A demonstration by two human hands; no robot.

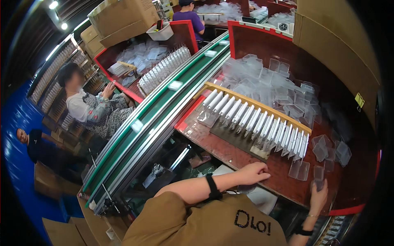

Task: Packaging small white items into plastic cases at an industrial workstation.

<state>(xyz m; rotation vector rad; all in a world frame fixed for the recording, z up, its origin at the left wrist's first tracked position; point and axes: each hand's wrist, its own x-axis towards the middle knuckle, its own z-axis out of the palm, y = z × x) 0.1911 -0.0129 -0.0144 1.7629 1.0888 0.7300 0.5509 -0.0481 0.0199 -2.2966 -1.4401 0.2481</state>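
My right hand (318,197) is closed around a small clear plastic box (318,174) at the right of the red-brown work table (230,149). Over the table's near edge, my left hand (255,173) has its fingers curled in; their inner side is hidden. Just beyond the hands, a long slanting row of thin white pieces (262,123) with see-through lower parts leans against a yellow wooden bar (256,103). Two clear box halves (298,170) lie flat between the row and my right hand.
A heap of clear plastic boxes (271,84) fills the table's far side. Large cardboard (340,49) stands at the right. A green conveyor belt (158,106) carrying small clear boxes runs along the left. Beyond it, a seated person (92,102) works at another table.
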